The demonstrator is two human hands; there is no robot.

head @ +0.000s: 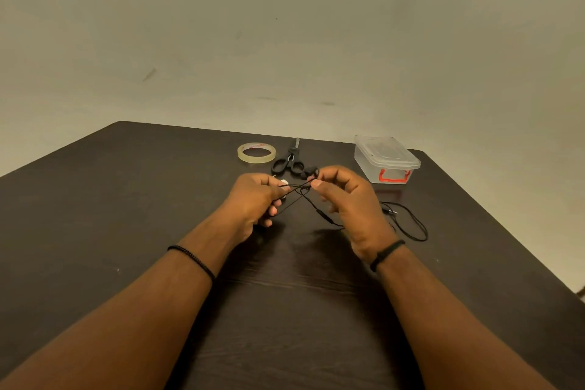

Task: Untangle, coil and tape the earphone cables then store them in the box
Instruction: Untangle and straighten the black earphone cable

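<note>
above the table (126, 215), both hands pinch the black cable (319, 209): left hand (253, 199), right hand (345, 199). thin and limp, it probably snags easily; hold near the crossing, tail trailing right.

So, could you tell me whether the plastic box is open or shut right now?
Shut: the clear lid sits flat on the plastic box, with its red latch at the front.

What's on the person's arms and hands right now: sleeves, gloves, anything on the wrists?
No gloves and no sleeves in view: both forearms are bare. The left hand has a thin black beaded band on its wrist; the right hand has a plain black wristband.
</note>
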